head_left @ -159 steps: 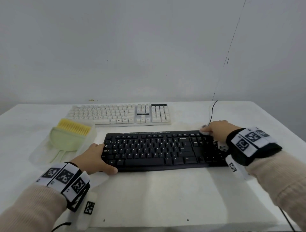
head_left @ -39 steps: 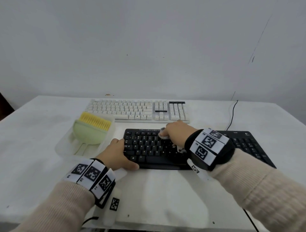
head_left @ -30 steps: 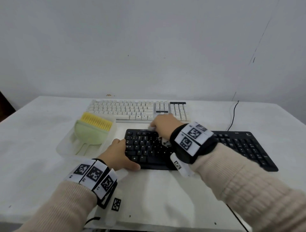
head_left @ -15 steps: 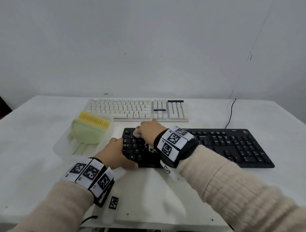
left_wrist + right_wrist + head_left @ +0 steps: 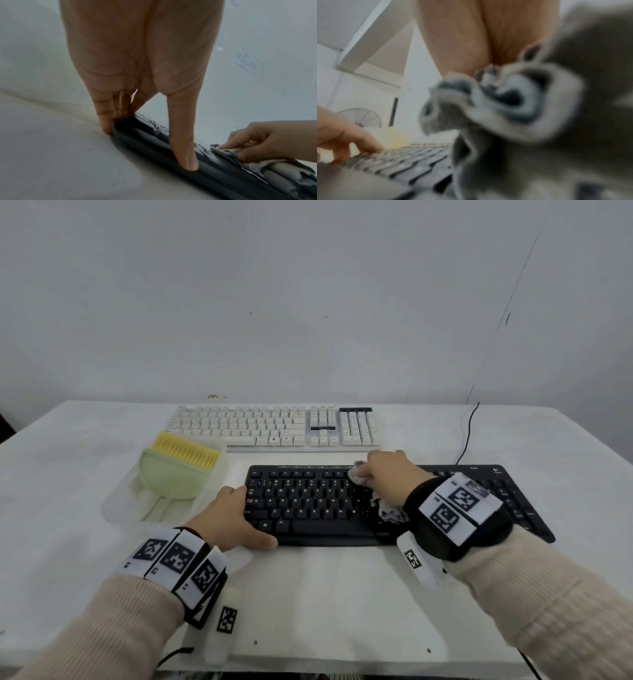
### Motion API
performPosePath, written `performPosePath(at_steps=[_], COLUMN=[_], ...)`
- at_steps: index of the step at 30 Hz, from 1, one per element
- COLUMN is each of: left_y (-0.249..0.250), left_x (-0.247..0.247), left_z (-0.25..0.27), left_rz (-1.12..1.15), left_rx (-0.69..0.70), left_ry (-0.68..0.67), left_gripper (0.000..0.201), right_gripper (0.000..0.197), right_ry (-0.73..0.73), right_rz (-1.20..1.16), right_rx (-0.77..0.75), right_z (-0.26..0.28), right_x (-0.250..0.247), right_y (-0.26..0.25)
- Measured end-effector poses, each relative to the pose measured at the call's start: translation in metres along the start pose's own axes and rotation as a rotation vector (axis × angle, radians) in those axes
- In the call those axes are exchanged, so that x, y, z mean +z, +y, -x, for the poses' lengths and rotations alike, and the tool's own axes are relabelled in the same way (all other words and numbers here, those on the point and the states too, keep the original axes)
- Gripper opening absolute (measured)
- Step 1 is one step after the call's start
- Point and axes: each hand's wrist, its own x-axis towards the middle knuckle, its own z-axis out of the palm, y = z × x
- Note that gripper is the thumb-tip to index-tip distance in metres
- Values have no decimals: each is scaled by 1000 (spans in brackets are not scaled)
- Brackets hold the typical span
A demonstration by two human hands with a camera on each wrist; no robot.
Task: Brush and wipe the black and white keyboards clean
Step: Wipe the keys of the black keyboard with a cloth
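The black keyboard [image 5: 308, 505] lies in front of me, with the white keyboard [image 5: 274, 426] behind it. My left hand [image 5: 248, 518] holds the black keyboard's left front corner, thumb [image 5: 185, 155] along the front edge and fingers at the left end. My right hand [image 5: 364, 477] grips a crumpled grey cloth [image 5: 356, 475] and presses it on the upper key rows near the middle. The cloth [image 5: 505, 108] fills the blurred right wrist view, and its tail [image 5: 388, 510] trails under the palm. A green brush with yellow bristles [image 5: 181, 467] lies at the left.
The brush sits in a clear plastic tray [image 5: 116, 508] left of the black keyboard. A black cable [image 5: 467, 433] runs from the back right of the table. Bare white tabletop [image 5: 325, 594] stretches between the keyboard and the front edge.
My right hand swept the cloth leftward across the black keyboard to its left end, then came back right to the middle. My left hand stayed on the corner.
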Motion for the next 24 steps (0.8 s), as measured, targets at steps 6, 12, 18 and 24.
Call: performPosePath(at_steps=[6,12,18,24], left_y=[1,0,-1,0], left_x=[0,0,0,-1], left_z=[-1,-1,-1,-1], left_rz=[-3,-4,0,-4], left_rx=[-9,-7,1,10], left_ry=[-5,0,-5,-4], left_gripper=[80,80,78,79], right_gripper=[27,41,27,49], right_ry=[127,27,79,65], right_rz=[26,204,308,395], right_rx=[23,-31,-14,52], right_z=[-3,-10,-5,1], right_x=[-7,14,18,18], right_y=[-7,-21,3,35])
